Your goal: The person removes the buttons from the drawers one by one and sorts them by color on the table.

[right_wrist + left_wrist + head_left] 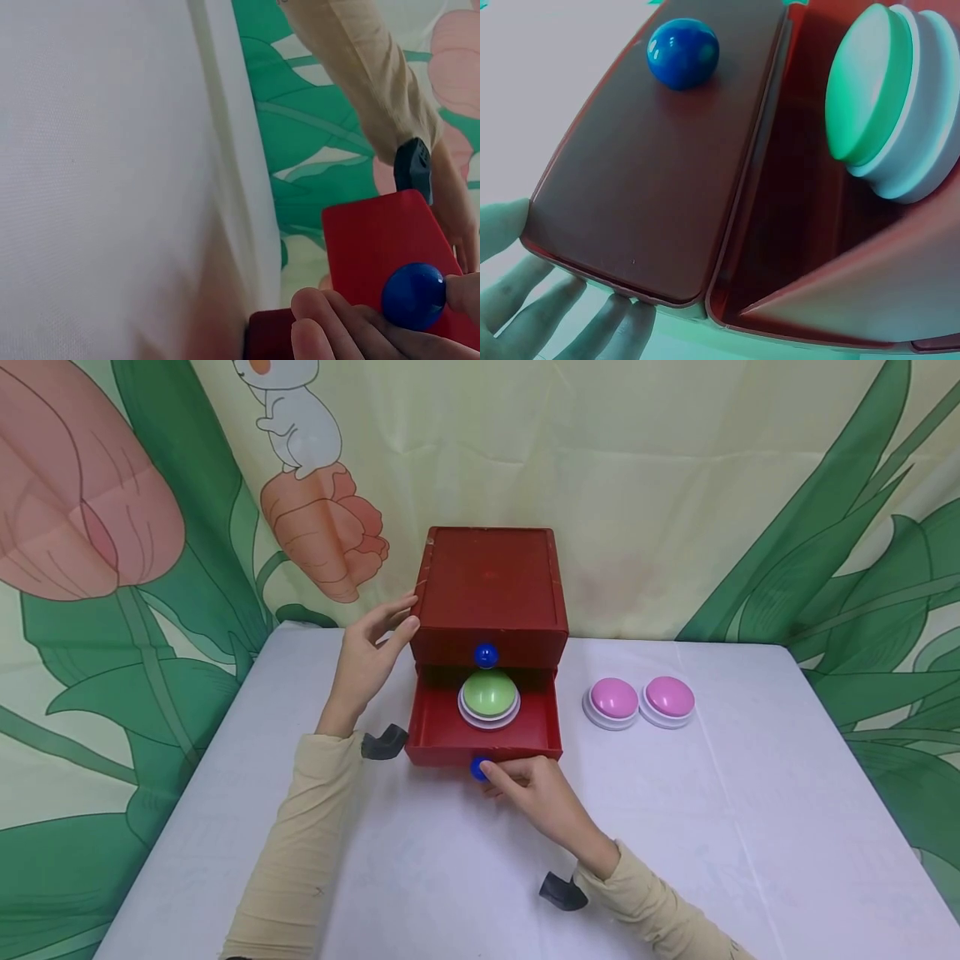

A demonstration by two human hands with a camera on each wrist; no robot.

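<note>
A red two-drawer box (491, 578) stands at the back of the table, its lower drawer (536, 737) pulled out and the upper one closed. Inside the lower drawer sits a green push button (489, 693) with a white base. My right hand (543, 797) pinches the lower drawer's blue knob (414, 296) between thumb and fingers. Against the box's left side rests my left hand (367, 656), its fingers extended along the wall; in the left wrist view its fingertips (619, 307) touch the box edge. The upper blue knob (486, 656) is untouched.
Two pink push buttons (615, 700) with white bases stand side by side on the white table (675, 827), right of the box. Behind hangs a printed cloth (622, 502) with plants and a rabbit. Black wrist-worn pieces (564, 892) stick out from both sleeves.
</note>
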